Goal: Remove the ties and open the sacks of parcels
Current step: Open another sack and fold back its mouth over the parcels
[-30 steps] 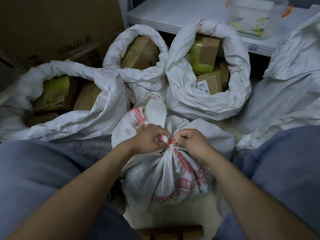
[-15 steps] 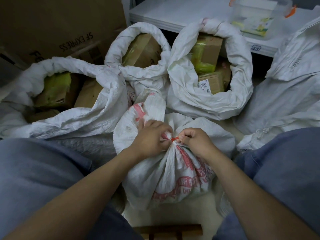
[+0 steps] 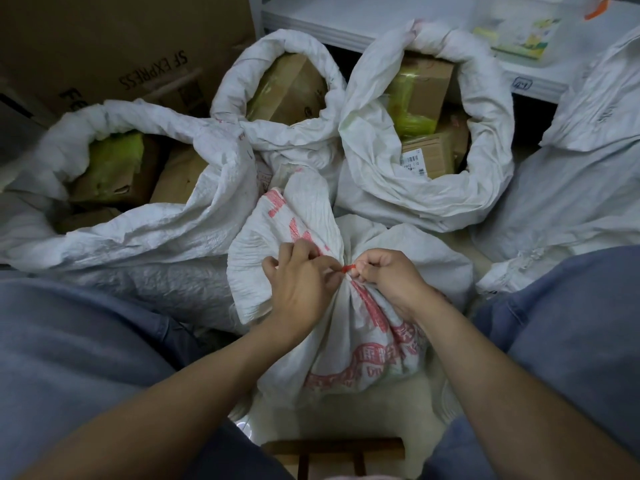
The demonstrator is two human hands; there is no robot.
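Note:
A white woven sack with red print [image 3: 360, 341] stands between my knees, its neck gathered and bound by a small red tie [image 3: 347, 268]. My left hand [image 3: 301, 278] pinches the gathered neck and the tie from the left. My right hand [image 3: 391, 275] pinches the tie's other end from the right. The loose top of the sack [image 3: 294, 216] flares up behind my left hand. Most of the tie is hidden under my fingers.
Three open sacks with rolled rims hold cardboard parcels: left [image 3: 145, 230], middle [image 3: 277, 57], right [image 3: 491, 174]. A closed pale sack [image 3: 581, 174] lies at right. A large brown box [image 3: 104, 46] stands back left, a white shelf [image 3: 363, 15] behind, a wooden stool [image 3: 332, 452] below.
My left hand has shifted slightly along the neck and the fingers of both hands have worked at the tie. The sack remains bound.

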